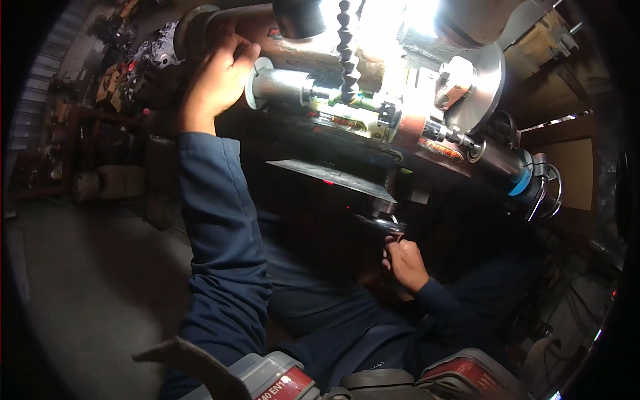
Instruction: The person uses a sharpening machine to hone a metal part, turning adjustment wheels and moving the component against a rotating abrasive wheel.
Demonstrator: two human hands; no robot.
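Observation:
At the upper left, my left hand (218,83) has curled fingers against the machine's large cylindrical housing (240,30), beside a silver flanged cylinder (280,88); what the fingertips hold is unclear. Lower right, my right hand (404,261) is closed round the handle of a dark handwheel (377,223) under the machine. A segmented coolant hose (347,47) hangs down over a horizontal shaft. A metal plate (327,175) juts out below it. A dark cylinder with a blue band (517,180) sits at the right end, beneath a large shiny disc (492,90).
Cluttered metal parts (157,50) and wooden racks lie at the upper left, with concrete floor (80,260) below. A wooden board (567,167) stands at the right, cables hang below it, and respirator filters (280,380) show along the lower edge.

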